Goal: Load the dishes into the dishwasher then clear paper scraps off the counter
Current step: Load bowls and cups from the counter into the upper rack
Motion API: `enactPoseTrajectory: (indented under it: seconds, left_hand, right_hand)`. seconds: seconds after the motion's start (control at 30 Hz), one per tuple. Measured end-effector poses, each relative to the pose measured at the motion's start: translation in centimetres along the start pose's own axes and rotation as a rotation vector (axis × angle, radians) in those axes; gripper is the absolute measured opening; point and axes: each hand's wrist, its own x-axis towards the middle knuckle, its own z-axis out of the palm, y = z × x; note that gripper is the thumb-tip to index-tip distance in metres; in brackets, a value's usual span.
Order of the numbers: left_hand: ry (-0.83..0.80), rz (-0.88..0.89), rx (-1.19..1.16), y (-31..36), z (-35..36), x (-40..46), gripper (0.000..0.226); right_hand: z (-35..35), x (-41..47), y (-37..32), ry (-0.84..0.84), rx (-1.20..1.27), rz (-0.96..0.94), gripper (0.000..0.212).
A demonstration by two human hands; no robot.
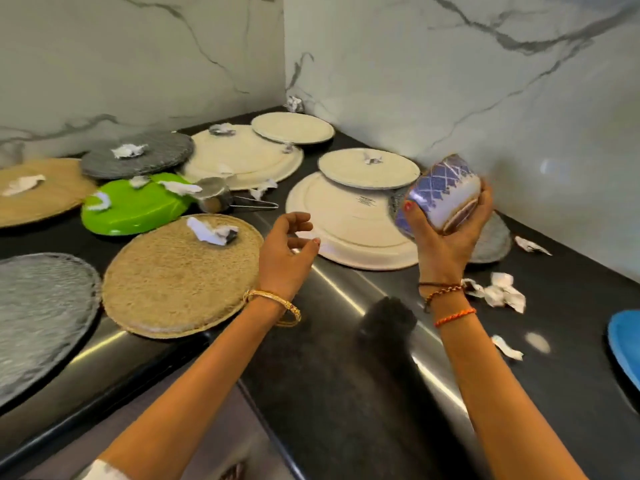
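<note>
While the left hand point(289, 245) hovers empty, the right hand point(446, 233) grips a bowl point(443, 194) above the counter edge.

Black counter point(332, 393) in a corner, white grey-veined marble walls point(450, 81), soft daylight glare

The blue and white patterned bowl point(441, 195) is blurry, so its pattern is hard to make out. It hides part of the small cream plate point(369, 168) and part of a grey mat point(491, 242) behind the right hand point(446, 237). The blue plate point(627, 344) is cut off by the right edge. The big grey woven mat point(38, 313) is cut off on the left. The print on the big cream plate point(349, 223) is too small to read.
</note>
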Motion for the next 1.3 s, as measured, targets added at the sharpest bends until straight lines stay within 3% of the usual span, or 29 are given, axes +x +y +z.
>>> enactPoseTrajectory:
  seconds: [0.1,0.23,0.33,0.47,0.67,0.87,0.97,1.03,1.13,1.3]
  left_hand:
    - [0.081,0.001,0.001,-0.7,-4.1,0.9,0.030]
    - [0.182,-0.006,0.082,-1.4,-9.8,2.4,0.030]
    - [0.261,-0.035,0.126,-1.7,-13.6,3.0,0.028]
    - [0.346,-0.060,0.172,-2.1,-17.9,2.6,0.030]
    - [0.438,-0.127,0.275,-3.5,-22.3,1.0,0.033]
    - [0.440,-0.138,0.385,-3.8,-24.8,0.4,0.032]
    - [0.402,-0.134,0.334,-3.9,-24.5,0.9,0.028]
    - [0.342,-0.116,0.257,-4.1,-23.7,1.7,0.024]
    - [0.241,-0.095,0.148,-4.1,-21.5,2.7,0.021]
    - [-0.022,-0.021,-0.081,-3.2,-15.5,3.0,0.024]
  right_hand:
    - [5.9,-2.7,-0.4,-0.064,0.258,0.249,0.100]
    - [12.9,-6.9,-0.5,-0.032,0.443,0.734,0.063]
    - [16.1,-10.0,0.3,0.021,0.467,0.900,0.042]
    - [18.6,-13.5,0.9,-0.049,0.369,0.890,0.050]
    - [21.7,-17.0,1.2,-0.071,0.316,0.734,0.094]
    - [24.2,-18.0,1.1,-0.125,0.416,0.808,0.097]
    - [24.7,-17.6,0.9,-0.066,0.467,0.871,0.094]
    - [24.3,-17.1,0.9,0.012,0.413,0.729,0.099]
    - [22.6,-16.1,0.3,-0.025,0.277,0.312,0.095]
    - [15.9,-14.6,1.3,0.004,-0.210,-0.302,0.098]
